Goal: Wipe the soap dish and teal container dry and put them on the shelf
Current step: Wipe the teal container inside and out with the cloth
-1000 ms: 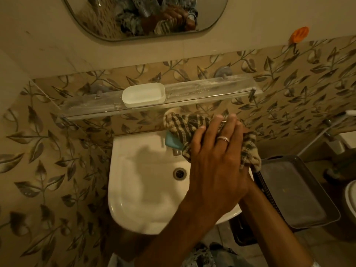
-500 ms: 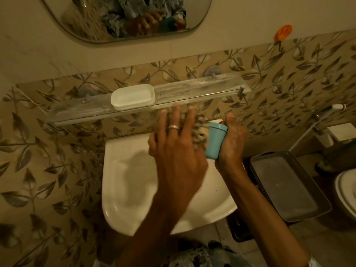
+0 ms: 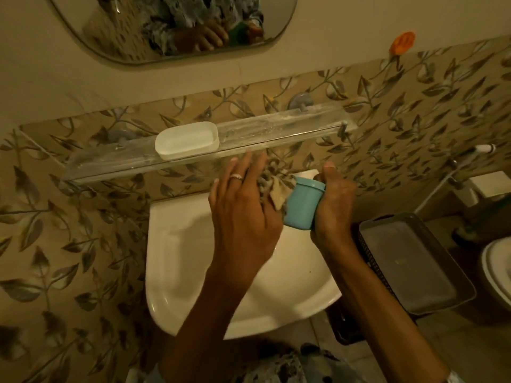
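The white soap dish [image 3: 187, 144] sits on the clear shelf [image 3: 276, 131] above the sink. My right hand [image 3: 333, 205] grips the teal container [image 3: 302, 203], held upright over the sink's back edge. My left hand [image 3: 244, 208] presses a checked cloth [image 3: 272, 183] against the container's left side; most of the cloth is hidden under my fingers.
A white sink [image 3: 182, 261] lies below my hands. To the right, a dark lidded basket [image 3: 409, 261] stands beside it, with a toilet rim [image 3: 497, 272] at the far right. A mirror [image 3: 171, 26] hangs above, and an orange hook [image 3: 402, 44] is on the wall.
My left hand has drawn off the container, which is now uncovered and upright in my right hand. The cloth has moved from on top of it to its left side.
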Tool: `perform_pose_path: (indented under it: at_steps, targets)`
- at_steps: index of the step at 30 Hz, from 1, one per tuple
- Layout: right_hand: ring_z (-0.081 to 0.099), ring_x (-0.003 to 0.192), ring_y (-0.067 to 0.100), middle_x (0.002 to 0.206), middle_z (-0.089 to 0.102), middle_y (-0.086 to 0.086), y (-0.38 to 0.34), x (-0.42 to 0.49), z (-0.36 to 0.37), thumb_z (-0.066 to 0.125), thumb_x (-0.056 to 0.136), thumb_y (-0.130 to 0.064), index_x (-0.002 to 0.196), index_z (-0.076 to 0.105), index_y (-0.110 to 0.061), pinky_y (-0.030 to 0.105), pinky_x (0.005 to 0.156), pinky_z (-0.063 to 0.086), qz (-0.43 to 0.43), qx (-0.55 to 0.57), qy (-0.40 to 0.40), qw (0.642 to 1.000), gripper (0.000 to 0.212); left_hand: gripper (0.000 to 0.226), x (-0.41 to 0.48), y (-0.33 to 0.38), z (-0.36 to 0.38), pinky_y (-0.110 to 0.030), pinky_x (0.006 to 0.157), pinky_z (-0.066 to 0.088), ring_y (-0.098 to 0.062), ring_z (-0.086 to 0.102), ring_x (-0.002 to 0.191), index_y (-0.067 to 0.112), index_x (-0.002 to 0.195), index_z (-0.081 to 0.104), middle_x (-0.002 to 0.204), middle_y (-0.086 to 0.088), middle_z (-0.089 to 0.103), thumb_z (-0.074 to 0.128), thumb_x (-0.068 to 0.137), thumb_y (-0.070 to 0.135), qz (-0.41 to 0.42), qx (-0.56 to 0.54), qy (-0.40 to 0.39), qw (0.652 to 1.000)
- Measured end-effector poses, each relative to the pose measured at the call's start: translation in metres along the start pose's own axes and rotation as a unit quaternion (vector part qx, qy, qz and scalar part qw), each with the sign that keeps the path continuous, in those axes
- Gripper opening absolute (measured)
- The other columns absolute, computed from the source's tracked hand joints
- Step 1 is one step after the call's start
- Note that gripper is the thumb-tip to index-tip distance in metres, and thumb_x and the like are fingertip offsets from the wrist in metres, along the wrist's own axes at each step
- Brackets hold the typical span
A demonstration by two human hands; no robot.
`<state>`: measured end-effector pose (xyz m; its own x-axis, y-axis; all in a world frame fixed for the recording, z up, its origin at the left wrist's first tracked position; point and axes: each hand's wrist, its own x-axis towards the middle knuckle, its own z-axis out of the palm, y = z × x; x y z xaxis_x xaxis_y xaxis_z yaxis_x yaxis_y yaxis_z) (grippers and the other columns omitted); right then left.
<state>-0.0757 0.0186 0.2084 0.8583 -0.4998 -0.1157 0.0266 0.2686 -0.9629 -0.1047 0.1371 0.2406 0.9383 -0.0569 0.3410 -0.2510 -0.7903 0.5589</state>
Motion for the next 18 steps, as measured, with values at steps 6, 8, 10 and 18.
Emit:
perform_pose_path:
  at_steps: [6, 8, 10, 18]
  targets:
    - [0.057, 0.060, 0.002, 0.072, 0.059, -0.008, 0.014, -0.009, -0.017, 0.041, 0.102, -0.013, 0.076, 0.054, -0.021, 0.018, 0.055, 0.047, -0.009, -0.082, -0.081, 0.993, 0.030, 0.055, -0.020, 0.037, 0.015, -0.052, 0.113, 0.022, -0.027, 0.036, 0.137, 0.015, 0.132, 0.051, 0.138, -0.008, 0.052, 0.036, 0.084, 0.036, 0.070, 0.070, 0.012, 0.995]
    - [0.054, 0.081, -0.005, 0.095, 0.054, -0.016, 0.029, -0.025, -0.039, 0.036, 0.102, -0.007, 0.093, 0.045, -0.037, 0.008, 0.062, 0.049, 0.096, -0.087, -0.191, 0.973, 0.032, 0.053, -0.026, 0.047, 0.022, -0.048, 0.113, 0.022, -0.027, 0.039, 0.136, 0.016, 0.133, 0.052, 0.138, -0.006, 0.053, 0.039, 0.084, 0.033, 0.112, 0.095, 0.006, 0.989]
    - [0.052, 0.081, -0.003, 0.094, 0.052, -0.015, 0.029, -0.027, -0.040, 0.037, 0.101, -0.004, 0.091, 0.043, -0.037, 0.009, 0.062, 0.048, 0.097, -0.106, -0.182, 0.973, 0.035, 0.053, -0.024, 0.043, 0.024, -0.045, 0.113, 0.021, -0.024, 0.037, 0.137, 0.019, 0.134, 0.051, 0.138, -0.003, 0.053, 0.041, 0.084, 0.033, 0.122, 0.085, 0.001, 0.989]
    - [0.058, 0.046, 0.010, 0.044, 0.054, -0.009, 0.010, 0.004, -0.015, 0.046, 0.086, -0.050, 0.042, 0.050, -0.028, 0.030, 0.052, 0.046, 0.028, -0.039, -0.007, 0.999, 0.049, 0.029, 0.013, -0.038, 0.007, -0.043, 0.079, 0.054, -0.025, 0.062, 0.099, 0.026, 0.112, 0.060, 0.115, -0.012, 0.065, 0.046, 0.088, 0.034, -0.156, -0.227, -0.027, 0.961]
